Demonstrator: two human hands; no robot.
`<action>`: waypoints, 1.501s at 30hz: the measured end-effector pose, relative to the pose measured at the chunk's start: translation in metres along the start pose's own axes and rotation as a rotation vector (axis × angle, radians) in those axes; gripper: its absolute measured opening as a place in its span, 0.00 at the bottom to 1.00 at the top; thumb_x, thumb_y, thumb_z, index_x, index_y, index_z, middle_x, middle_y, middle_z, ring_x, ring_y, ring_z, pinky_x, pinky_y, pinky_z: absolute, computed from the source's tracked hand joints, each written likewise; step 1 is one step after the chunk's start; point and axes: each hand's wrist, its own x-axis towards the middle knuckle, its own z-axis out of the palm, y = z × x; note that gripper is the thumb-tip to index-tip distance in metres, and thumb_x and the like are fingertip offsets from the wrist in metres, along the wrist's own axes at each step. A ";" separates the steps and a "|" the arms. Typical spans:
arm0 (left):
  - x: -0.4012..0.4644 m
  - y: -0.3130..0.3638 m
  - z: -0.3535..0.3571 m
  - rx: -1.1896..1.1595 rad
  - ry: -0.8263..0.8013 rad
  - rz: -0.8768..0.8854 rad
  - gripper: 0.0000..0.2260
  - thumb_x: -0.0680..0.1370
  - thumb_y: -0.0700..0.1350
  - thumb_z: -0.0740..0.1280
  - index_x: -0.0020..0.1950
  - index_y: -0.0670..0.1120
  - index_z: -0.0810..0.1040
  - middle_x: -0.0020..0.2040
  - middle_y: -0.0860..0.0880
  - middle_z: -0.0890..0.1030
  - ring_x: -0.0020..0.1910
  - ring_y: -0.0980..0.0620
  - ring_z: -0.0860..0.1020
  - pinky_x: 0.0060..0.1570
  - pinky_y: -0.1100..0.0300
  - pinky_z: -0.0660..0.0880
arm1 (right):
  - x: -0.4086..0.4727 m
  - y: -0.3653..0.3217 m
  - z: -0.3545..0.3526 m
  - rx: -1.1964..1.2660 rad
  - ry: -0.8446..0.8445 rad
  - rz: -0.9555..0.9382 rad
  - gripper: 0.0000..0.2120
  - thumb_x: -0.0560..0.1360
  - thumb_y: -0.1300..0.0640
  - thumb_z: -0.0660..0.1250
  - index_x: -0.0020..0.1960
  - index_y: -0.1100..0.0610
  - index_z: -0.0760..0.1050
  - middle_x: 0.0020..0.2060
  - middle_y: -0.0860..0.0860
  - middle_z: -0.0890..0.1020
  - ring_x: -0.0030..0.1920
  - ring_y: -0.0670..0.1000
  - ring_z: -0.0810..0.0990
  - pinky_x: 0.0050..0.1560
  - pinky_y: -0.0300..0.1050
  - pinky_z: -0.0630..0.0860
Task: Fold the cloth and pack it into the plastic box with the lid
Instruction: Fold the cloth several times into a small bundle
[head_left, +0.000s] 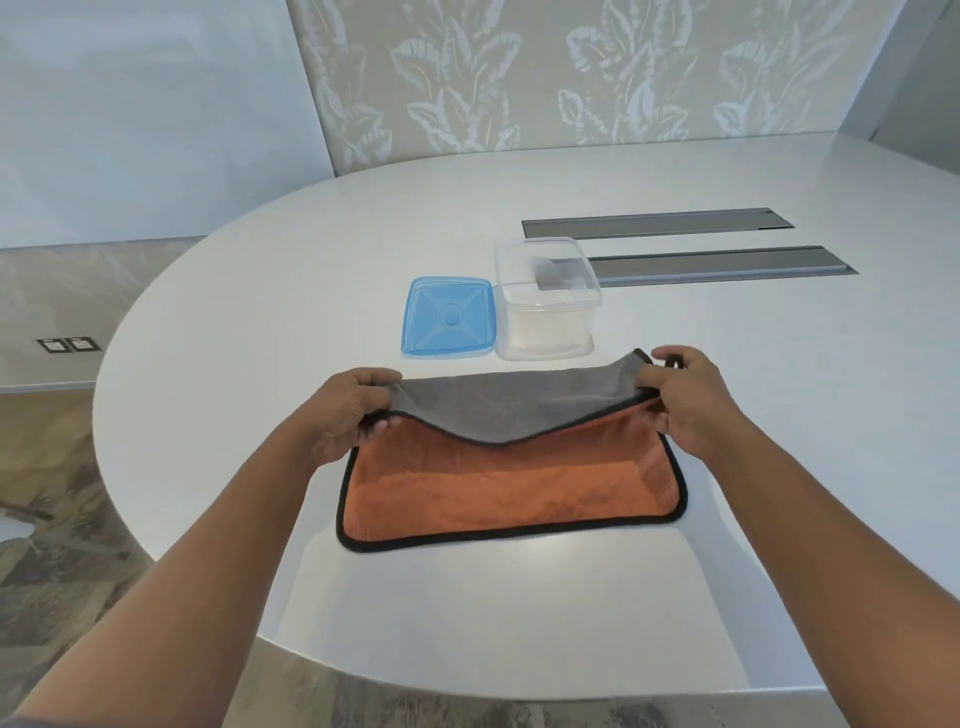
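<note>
Gripping the far corners of the cloth (511, 483), my left hand (348, 415) at nine o'clock and my right hand (685, 400) at three pinch the grey side, lifted over the orange side on the white table (260, 312). At twelve o'clock sit the open clear box (545, 312) and, touching its left, the blue lid (447, 318).

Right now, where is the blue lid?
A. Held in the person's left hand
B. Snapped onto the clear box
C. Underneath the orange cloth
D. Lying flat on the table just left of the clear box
D: the blue lid lies flat on the white table, beside the open clear box on its left, while the left hand and right hand hold the cloth.
</note>
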 end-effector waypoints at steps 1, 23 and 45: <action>-0.002 -0.003 -0.001 0.032 0.001 -0.020 0.14 0.77 0.32 0.68 0.61 0.42 0.81 0.51 0.40 0.83 0.33 0.51 0.81 0.26 0.64 0.75 | -0.002 0.000 -0.004 -0.025 0.001 0.036 0.13 0.72 0.66 0.73 0.53 0.54 0.76 0.52 0.57 0.81 0.44 0.53 0.82 0.33 0.45 0.81; -0.006 -0.031 0.004 -0.001 0.076 -0.082 0.07 0.78 0.36 0.73 0.55 0.42 0.85 0.56 0.41 0.84 0.49 0.46 0.83 0.41 0.56 0.84 | -0.021 0.006 -0.043 -0.012 -0.341 0.145 0.21 0.61 0.53 0.81 0.53 0.57 0.87 0.57 0.56 0.85 0.57 0.58 0.82 0.57 0.60 0.82; -0.016 -0.046 -0.011 0.018 -0.069 -0.078 0.23 0.71 0.34 0.78 0.63 0.50 0.82 0.62 0.45 0.81 0.57 0.43 0.82 0.49 0.52 0.81 | -0.006 0.016 -0.039 -0.243 -0.364 0.260 0.25 0.75 0.65 0.72 0.67 0.48 0.72 0.59 0.57 0.80 0.42 0.54 0.88 0.42 0.53 0.84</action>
